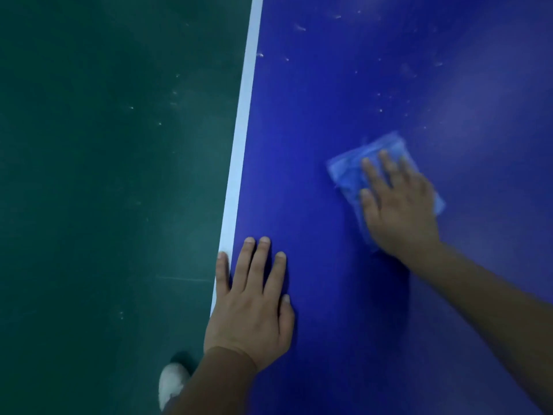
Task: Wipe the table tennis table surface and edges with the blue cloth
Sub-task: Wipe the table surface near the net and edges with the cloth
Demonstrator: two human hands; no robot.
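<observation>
The dark blue table tennis table [344, 100] fills the right half of the view, with a white line [244, 109] along its left edge. A folded light blue cloth [347, 172] lies flat on the surface at mid right. My right hand [398, 205] presses on the cloth with straight, spread fingers and covers most of it. My left hand [254, 301] rests flat on the table near the left edge, fingers straight, its little finger lying on the white line.
White specks and smears [299, 27] dot the far part of the table. Left of the table is a green floor [104, 175]. A white shoe [172, 384] shows on the floor at the bottom, beside my left forearm.
</observation>
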